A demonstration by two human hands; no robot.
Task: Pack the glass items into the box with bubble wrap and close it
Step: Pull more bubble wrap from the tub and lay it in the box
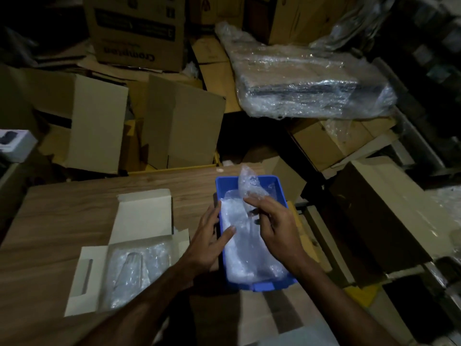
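It's dim in here, corners falling off to near black. What light there is lands on the wooden table (62,221) and the white box (139,221). Glare flecks the big bubble-wrapped bundle (311,81). Everything looks soft and grainy, and the wide lens bows the cardboard boxes (174,126) near the edges.

**Hands at the blue tray**

On the table (62,221), the left hand (212,236) rests open on the blue tray (279,188) rim, thumb touching bubble wrap (244,248). The right hand (274,226) pinches a wrapped piece (249,186). The white box (139,216) lies open just beside.
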